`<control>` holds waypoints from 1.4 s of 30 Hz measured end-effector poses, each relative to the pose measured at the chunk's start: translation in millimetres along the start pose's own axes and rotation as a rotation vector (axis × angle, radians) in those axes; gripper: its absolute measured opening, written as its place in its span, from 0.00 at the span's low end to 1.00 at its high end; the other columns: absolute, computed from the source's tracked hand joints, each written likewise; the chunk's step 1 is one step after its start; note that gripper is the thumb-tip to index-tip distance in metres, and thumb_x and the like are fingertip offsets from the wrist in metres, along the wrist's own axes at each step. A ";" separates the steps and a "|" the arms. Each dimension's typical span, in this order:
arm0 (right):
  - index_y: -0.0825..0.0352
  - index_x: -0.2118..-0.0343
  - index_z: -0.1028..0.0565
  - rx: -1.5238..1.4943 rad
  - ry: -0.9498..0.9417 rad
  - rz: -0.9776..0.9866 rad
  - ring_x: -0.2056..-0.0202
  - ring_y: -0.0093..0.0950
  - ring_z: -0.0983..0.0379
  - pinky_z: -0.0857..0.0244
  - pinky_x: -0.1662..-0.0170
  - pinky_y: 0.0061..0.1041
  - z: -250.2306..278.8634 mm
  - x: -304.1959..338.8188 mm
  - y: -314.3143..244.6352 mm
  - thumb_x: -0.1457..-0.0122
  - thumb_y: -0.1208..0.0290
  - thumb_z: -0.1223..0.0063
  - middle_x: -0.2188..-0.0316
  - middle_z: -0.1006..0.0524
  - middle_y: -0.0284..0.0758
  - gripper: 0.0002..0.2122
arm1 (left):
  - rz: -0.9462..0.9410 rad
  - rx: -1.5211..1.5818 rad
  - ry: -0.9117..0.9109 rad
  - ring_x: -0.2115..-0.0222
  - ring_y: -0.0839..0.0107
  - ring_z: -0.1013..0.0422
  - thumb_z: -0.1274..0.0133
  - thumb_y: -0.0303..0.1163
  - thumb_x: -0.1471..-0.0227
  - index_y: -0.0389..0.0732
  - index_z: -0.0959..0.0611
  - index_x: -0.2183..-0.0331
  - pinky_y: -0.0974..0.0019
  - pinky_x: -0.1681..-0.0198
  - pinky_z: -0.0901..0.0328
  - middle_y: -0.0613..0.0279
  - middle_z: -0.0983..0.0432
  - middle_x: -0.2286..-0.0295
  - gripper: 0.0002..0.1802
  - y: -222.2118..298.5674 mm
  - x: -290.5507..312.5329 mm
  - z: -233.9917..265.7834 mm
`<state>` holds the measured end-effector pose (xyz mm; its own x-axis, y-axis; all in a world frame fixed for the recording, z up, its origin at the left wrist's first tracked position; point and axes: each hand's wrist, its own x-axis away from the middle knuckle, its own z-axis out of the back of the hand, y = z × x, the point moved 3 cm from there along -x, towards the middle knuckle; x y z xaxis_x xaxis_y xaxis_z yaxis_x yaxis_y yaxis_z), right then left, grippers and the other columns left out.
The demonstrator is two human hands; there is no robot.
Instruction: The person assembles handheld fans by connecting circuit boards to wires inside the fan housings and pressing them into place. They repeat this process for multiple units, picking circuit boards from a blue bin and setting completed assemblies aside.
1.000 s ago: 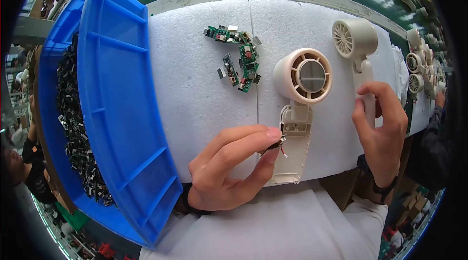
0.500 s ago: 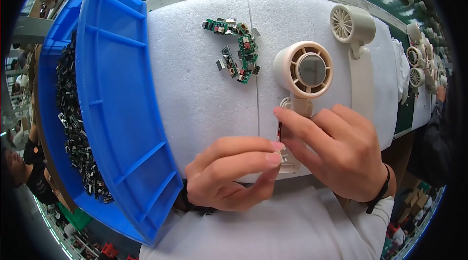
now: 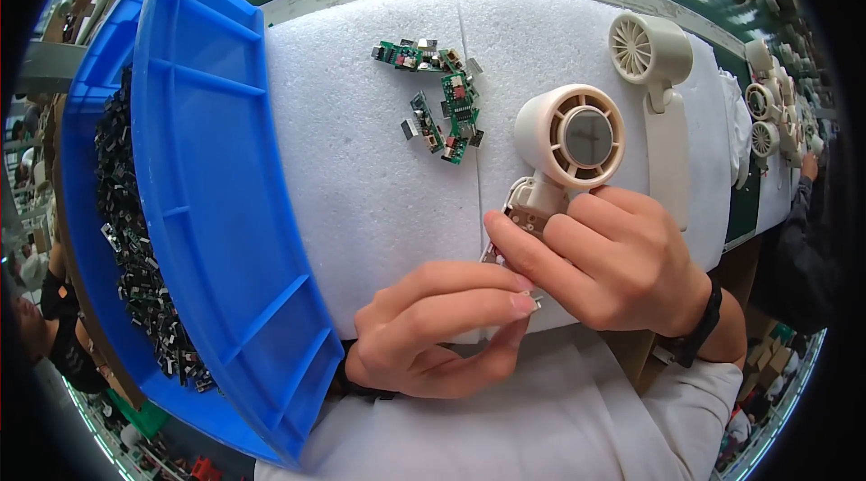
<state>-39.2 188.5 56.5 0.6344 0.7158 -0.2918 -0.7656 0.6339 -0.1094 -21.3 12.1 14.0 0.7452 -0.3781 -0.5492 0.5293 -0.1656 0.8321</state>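
Note:
A cream handheld fan (image 3: 534, 115) leans over the white foam sheet, its round head with a grey disc tilted toward the right. Its handle is uncovered, and inner parts and a bit of wire show near the neck. My right hand (image 3: 609, 260) is closed around that handle, index finger stretched along its left edge. Beside the handle's lower end, my left hand (image 3: 442, 323) pinches a small pale part (image 3: 536, 303) between thumb and fingers. Fingers hide most of this part and the lower handle. Several green circuit boards (image 3: 460, 97) lie loosely on the foam.
At the left stands a blue bin (image 3: 212, 165) holding many small dark parts (image 3: 135, 255). Another cream fan (image 3: 663, 57) lies on the foam sheet (image 3: 361, 192) at the right. Further right, more fans (image 3: 767, 120) sit near another person's hand (image 3: 809, 165).
The fan has tilted, its head shifting slightly right and down and its handle swinging left at the bottom. My right hand has turned with it; my left hand still pinches near the lower end.

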 end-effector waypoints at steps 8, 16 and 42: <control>0.67 0.61 0.18 -0.296 0.029 -0.151 0.81 0.20 0.29 0.37 0.78 0.20 -4.2 -6.8 15.4 0.51 0.76 0.35 0.81 0.27 0.26 0.13 | 0.214 0.178 0.198 0.70 0.64 0.22 0.45 0.09 0.52 0.28 0.27 0.53 0.65 0.66 0.21 0.40 0.26 0.59 0.23 -9.6 10.4 9.5; 0.66 0.63 0.17 -0.511 0.034 -0.419 0.84 0.20 0.27 0.38 0.80 0.19 -4.7 -13.5 21.0 0.50 0.81 0.35 0.84 0.25 0.29 0.10 | 0.354 0.128 0.402 0.62 0.65 0.21 0.38 0.10 0.54 0.31 0.20 0.55 0.67 0.59 0.25 0.47 0.21 0.59 0.22 -12.8 4.5 5.0; 0.63 0.69 0.18 -0.516 0.134 -0.369 0.84 0.23 0.28 0.36 0.80 0.23 -8.9 0.0 29.5 0.59 0.78 0.32 0.83 0.24 0.28 0.11 | 0.369 -0.223 0.220 0.61 0.62 0.21 0.40 0.08 0.55 0.30 0.21 0.57 0.65 0.55 0.26 0.44 0.20 0.61 0.21 -13.2 -13.5 -5.4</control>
<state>-62.7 204.6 44.9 0.8722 0.4140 -0.2605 -0.4743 0.5853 -0.6577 -36.1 24.2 10.0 0.9550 -0.1694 -0.2433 0.2692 0.1515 0.9511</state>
